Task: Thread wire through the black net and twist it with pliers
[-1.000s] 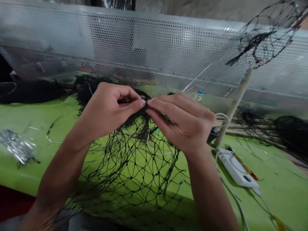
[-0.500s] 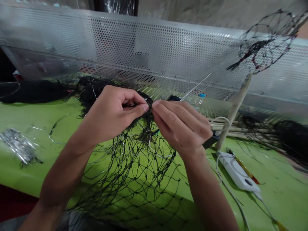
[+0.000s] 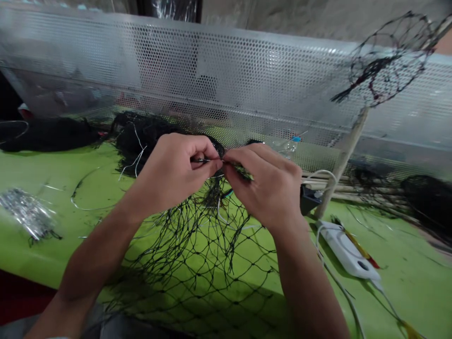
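Where the green bench [image 3: 416, 294] spans the scene, a perforated screen [image 3: 247, 80] stands along its far side. Black netting [image 3: 208, 241] spreads in loose meshes across the middle, below the hands and toward the near edge. The left hand [image 3: 178, 172] and the right hand [image 3: 270, 183] meet above it, almost touching, the fingers of each pinched together on a thin strand between them. Farther left lies a long black bundle [image 3: 49, 134]; near right, a white device [image 3: 348, 252] with a cable; near left, a shiny silver bunch [image 3: 26, 212]. Smallest is that strand [image 3: 203, 160], mostly hidden by the fingers.
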Tool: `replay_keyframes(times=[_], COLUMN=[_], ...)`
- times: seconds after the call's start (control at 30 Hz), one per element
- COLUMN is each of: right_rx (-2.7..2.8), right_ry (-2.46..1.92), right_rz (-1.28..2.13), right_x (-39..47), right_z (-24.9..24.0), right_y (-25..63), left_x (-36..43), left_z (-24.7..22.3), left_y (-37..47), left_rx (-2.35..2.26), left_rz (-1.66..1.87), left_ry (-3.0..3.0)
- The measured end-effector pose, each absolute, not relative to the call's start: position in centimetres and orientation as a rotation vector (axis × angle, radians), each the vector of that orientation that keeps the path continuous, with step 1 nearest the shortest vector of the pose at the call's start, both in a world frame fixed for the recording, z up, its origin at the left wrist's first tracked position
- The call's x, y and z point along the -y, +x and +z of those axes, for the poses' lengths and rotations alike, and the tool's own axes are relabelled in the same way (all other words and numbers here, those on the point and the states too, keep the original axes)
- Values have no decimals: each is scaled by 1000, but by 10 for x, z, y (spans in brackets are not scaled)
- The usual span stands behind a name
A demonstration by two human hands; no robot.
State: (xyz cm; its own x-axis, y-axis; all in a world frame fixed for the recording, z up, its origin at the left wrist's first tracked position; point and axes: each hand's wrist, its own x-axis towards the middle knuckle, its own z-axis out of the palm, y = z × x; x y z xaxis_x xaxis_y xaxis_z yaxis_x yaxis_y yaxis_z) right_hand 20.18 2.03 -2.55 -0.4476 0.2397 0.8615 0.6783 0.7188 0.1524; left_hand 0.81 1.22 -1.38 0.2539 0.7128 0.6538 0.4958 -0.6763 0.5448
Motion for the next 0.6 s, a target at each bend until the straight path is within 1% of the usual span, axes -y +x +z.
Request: replay_keyframes(times=[0.1, 0.23, 0.37, 0.5, 0.6], right_rx=[2048, 2045, 2017, 1966, 1938], right_ry=[-764, -769, -776, -792, -784], right_rz=[-571, -705, -800, -684, -598], right_x=[-18, -17, -20, -19, -16], right_z=[-23, -22, -22, -19, -15], right_y=[203, 203, 204, 206, 207], left_x=[-14, -18, -20, -18, -15], left_z=[-13, -12, -14, -16, -16], left_y=[9, 8, 8, 8, 8], left_rx=[-1115, -1097, -1158, -1144, -1161], left_rz=[1359, 1340, 1382, 1536, 1584], left_ry=[2269, 2163, 2192, 2421, 2599])
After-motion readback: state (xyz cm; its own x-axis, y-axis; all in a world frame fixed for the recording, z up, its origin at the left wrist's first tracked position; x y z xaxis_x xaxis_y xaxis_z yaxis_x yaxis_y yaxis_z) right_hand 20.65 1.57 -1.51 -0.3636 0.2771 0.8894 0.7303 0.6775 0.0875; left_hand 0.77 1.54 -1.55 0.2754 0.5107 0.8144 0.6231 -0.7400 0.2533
